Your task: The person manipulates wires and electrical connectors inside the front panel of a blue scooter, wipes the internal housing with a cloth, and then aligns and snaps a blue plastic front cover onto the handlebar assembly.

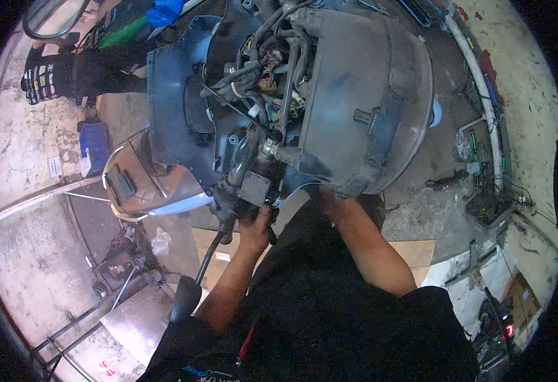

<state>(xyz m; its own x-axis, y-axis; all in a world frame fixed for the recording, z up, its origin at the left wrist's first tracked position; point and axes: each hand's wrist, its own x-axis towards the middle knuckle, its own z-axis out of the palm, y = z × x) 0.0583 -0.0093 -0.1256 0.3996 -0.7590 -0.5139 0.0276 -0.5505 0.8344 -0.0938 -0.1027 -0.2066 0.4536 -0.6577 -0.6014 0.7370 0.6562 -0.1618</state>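
Note:
My left hand [255, 228] is closed on the handlebar [244, 156], just below a dark square brake fluid reservoir [254, 188]. Its thumb shows, but the other fingers are mostly hidden. My right hand [335, 207] reaches under the lower edge of a large, dusty, dark headlight housing [368, 102], which hides its fingers. A thin pale-blue wire [301, 186] curves between the reservoir area and my right hand. Above my hands, a bundle of wiring [266, 70] lies exposed between the housing and a dark body panel [177, 95].
A mirror [186, 299] on a black stem juts out near my left forearm. Left of the handlebar is a brown and white panel [142, 181]. A person's arm in a dark sleeve [110, 73] shows at upper left. Cardboard [412, 254] lies on the floor; a pipe [482, 83] lines the right wall.

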